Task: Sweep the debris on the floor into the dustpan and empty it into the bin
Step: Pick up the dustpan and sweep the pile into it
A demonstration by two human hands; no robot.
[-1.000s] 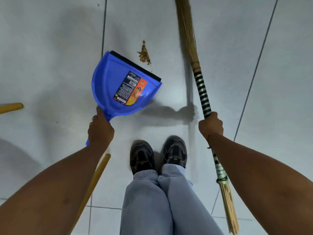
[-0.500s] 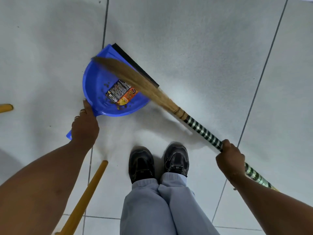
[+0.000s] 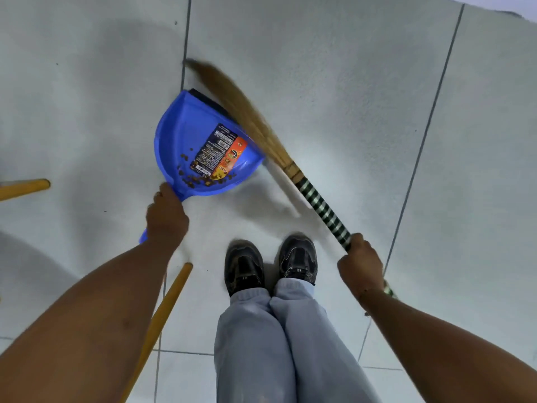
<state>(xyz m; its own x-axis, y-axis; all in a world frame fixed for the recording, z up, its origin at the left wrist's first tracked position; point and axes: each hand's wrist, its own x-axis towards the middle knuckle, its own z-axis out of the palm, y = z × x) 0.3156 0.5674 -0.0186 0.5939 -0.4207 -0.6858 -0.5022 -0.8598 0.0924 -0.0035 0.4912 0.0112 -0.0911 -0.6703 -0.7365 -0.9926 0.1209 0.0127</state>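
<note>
A blue dustpan (image 3: 186,132) with a black lip and a printed label lies on the white tiled floor ahead of my feet. Brown debris (image 3: 200,179) sits in its rear part near the handle. My left hand (image 3: 166,218) is shut on the dustpan's handle. My right hand (image 3: 359,264) grips the green-and-black striped handle of a straw broom (image 3: 247,112), whose blurred bristles lie across the dustpan's lip and right edge, tip reaching past the far corner. No bin is in view.
Two yellow wooden poles lie close by: one (image 3: 24,187) at the left edge, another (image 3: 162,318) beside my left forearm. My black shoes (image 3: 271,264) and grey trousers stand just behind the dustpan. Tile joints (image 3: 418,158) run across the floor.
The broom swept the debris pile from the floor into the dustpan; its bristles then drew back from inside the pan to its lip. The debris now rests at the pan's rear.
</note>
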